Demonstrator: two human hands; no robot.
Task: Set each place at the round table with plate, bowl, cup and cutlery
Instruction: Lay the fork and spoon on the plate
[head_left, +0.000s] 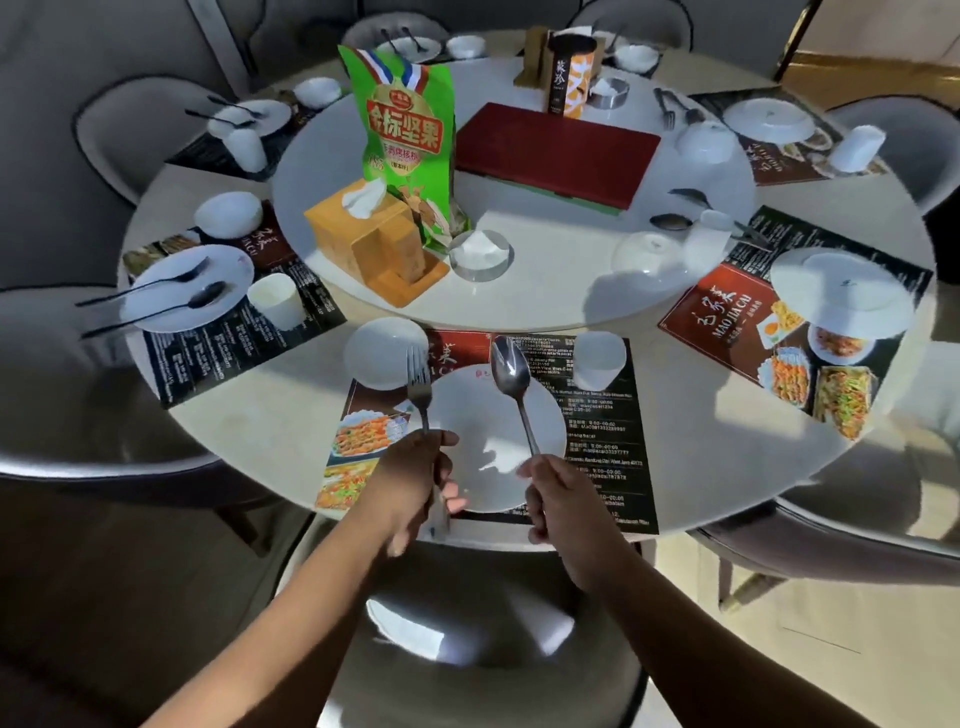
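Nearest, a grey chair (467, 623) stands at the table edge under both forearms. The left hand (415, 483) is closed around the handle of a fork (420, 389), tines pointing away over the plate's left rim; the right hand (558, 493) pinches the handle of a spoon (511, 376), bowl raised above the plate's far side. Below them, the white plate (488, 467) lies empty on a dark printed placemat (608, 441). At its far left sits an upturned white bowl (382, 351); at its far right, a white cup (597, 358), contents not discernible. Left setting: a plate (208, 306) carrying two dark utensils (156, 296), a cup (275, 301) just beside, a bowl (228, 213) beyond. Right setting: an upturned plate (841, 291) on a red menu mat (727, 317), with an upturned bowl (647, 257), a cup (709, 244) and cutlery (675, 221) near the turntable edge. On the central white turntable (545, 291): an orange tissue box (369, 239) with tissue protruding, a green snack bag (405, 140) upright behind it, a small round dish (480, 254) holding white paper, a red flat box (556, 156), and a dark canister (571, 73). Further settings ring the far side.
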